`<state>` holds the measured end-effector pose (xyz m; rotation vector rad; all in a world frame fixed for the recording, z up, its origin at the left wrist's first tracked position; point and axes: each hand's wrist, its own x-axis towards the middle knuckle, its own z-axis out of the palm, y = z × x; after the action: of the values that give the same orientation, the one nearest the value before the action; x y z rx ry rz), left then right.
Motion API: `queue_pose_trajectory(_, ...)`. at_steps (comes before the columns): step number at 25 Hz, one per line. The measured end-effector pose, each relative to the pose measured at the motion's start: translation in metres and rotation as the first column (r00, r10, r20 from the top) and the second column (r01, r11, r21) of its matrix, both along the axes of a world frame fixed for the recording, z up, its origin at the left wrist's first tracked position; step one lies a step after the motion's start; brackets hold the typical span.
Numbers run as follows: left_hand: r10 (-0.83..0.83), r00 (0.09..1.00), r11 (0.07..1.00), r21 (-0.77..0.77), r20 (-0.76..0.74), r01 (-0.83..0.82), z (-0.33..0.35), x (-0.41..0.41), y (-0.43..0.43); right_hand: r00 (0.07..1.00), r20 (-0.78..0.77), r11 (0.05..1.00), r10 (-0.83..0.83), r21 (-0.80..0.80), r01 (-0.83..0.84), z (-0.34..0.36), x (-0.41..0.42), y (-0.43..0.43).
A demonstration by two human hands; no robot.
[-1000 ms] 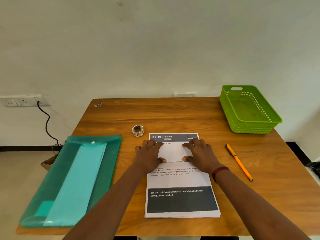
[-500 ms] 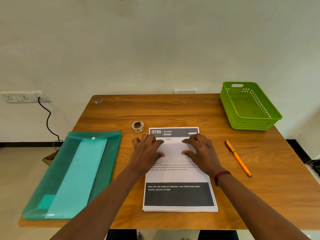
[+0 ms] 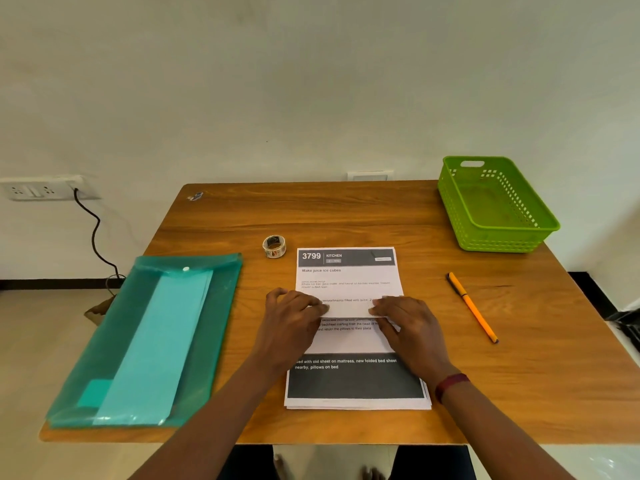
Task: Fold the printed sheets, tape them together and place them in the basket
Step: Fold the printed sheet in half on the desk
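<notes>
A stack of printed sheets [image 3: 356, 379] lies on the wooden table [image 3: 346, 216] in front of me. The top sheet [image 3: 346, 275], headed "3799 KITCHEN", is folded and covers only the far half of the stack. My left hand [image 3: 294, 320] and my right hand [image 3: 412, 327] are at its near edge, thumbs on top and fingers curled, pinching that edge from either side. A small roll of clear tape [image 3: 274, 246] stands just beyond the sheets to the left. The green plastic basket [image 3: 530, 233] stands with nothing in it at the far right corner.
A teal plastic document folder [image 3: 149, 341] holding lighter sheets lies along the table's left side and reaches the front edge. An orange pen [image 3: 472, 307] lies right of the stack. A small wrapper [image 3: 195, 196] sits at the far left corner. A cable hangs from the wall socket [image 3: 41, 190].
Both hands have slid toward me from the upper part of the folded sheet to its near edge. Their fingers lay flat before and are curled now. More of the sheet's print shows.
</notes>
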<state>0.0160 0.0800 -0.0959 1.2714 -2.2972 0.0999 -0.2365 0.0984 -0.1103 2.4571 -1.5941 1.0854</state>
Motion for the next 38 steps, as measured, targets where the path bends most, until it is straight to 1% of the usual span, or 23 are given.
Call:
queue_pose_trajectory(4, -0.022, 0.999, 1.000, 0.012, -0.045, 0.023, -0.008, 0.000, 0.011, 1.000, 0.005, 1.000, -0.028, 0.008, 0.028, -0.006, 0.003, 0.012)
queue_pose_trajectory(8, -0.011, 1.000, 0.997, 0.071, -0.018, 0.013, -0.011, -0.001, 0.018, 0.998, -0.050, 0.999, -0.029, 0.041, 0.031, -0.010, 0.005, 0.021)
queue_pose_trajectory(10, 0.009, 1.000, 0.992, 0.128, 0.003, -0.009, -0.012, 0.000, 0.020, 0.996, -0.084, 0.997, -0.033, 0.065, 0.038, -0.011, 0.005, 0.023)
queue_pose_trajectory(13, 0.063, 0.997, 0.960, 0.272, 0.035, -0.070, -0.015, 0.000, 0.024, 0.981, -0.192, 0.992, -0.034, 0.113, 0.057, -0.010, 0.007, 0.024)
queue_pose_trajectory(16, 0.055, 0.994, 0.929, 0.360, 0.092, -0.084, -0.021, 0.002, 0.025, 0.954, -0.299, 0.981, -0.027, 0.174, 0.082, -0.008, 0.009, 0.023)
queue_pose_trajectory(18, -0.002, 0.982, 0.918, 0.390, 0.190, -0.073, -0.024, 0.005, 0.026, 0.941, -0.338, 0.973, -0.024, 0.208, 0.099, -0.008, 0.009, 0.024)
queue_pose_trajectory(20, -0.040, 0.967, 0.908, 0.413, 0.253, -0.070, -0.028, 0.003, 0.029, 0.920, -0.392, 0.958, -0.020, 0.254, 0.130, -0.007, 0.011, 0.026)
queue_pose_trajectory(22, -0.013, 0.962, 0.906, 0.411, 0.271, -0.104, -0.029, -0.002, 0.032, 0.879, -0.476, 0.936, -0.024, 0.299, 0.188, -0.006, 0.018, 0.028)
queue_pose_trajectory(24, 0.045, 0.959, 0.910, 0.384, 0.280, -0.155, -0.027, -0.010, 0.031, 0.847, -0.528, 0.919, -0.063, 0.300, 0.255, -0.005, 0.030, 0.030)
queue_pose_trajectory(25, 0.065, 0.957, 0.915, 0.366, 0.283, -0.171, -0.026, -0.014, 0.030, 0.844, -0.530, 0.916, -0.080, 0.295, 0.272, -0.004, 0.037, 0.030)
queue_pose_trajectory(27, 0.079, 0.960, 0.923, 0.345, 0.270, -0.173, -0.023, -0.020, 0.028, 0.870, -0.486, 0.913, -0.080, 0.315, 0.259, -0.002, 0.052, 0.028)
queue_pose_trajectory(29, 0.076, 0.969, 0.919, 0.359, 0.237, -0.160, -0.024, -0.024, 0.027, 0.909, -0.416, 0.904, -0.017, 0.381, 0.191, -0.006, 0.062, 0.024)
queue_pose_trajectory(30, 0.076, 0.971, 0.917, 0.367, 0.225, -0.156, -0.027, -0.025, 0.028, 0.913, -0.407, 0.898, 0.023, 0.409, 0.160, -0.009, 0.064, 0.023)
queue_pose_trajectory(32, 0.085, 0.971, 0.916, 0.367, 0.222, -0.164, -0.031, -0.027, 0.031, 0.906, -0.418, 0.895, 0.067, 0.426, 0.131, -0.015, 0.067, 0.023)
queue_pose_trajectory(38, 0.103, 0.958, 0.916, 0.351, 0.267, -0.196, -0.036, -0.029, 0.031, 0.894, -0.444, 0.885, 0.055, 0.436, 0.162, -0.019, 0.066, 0.024)
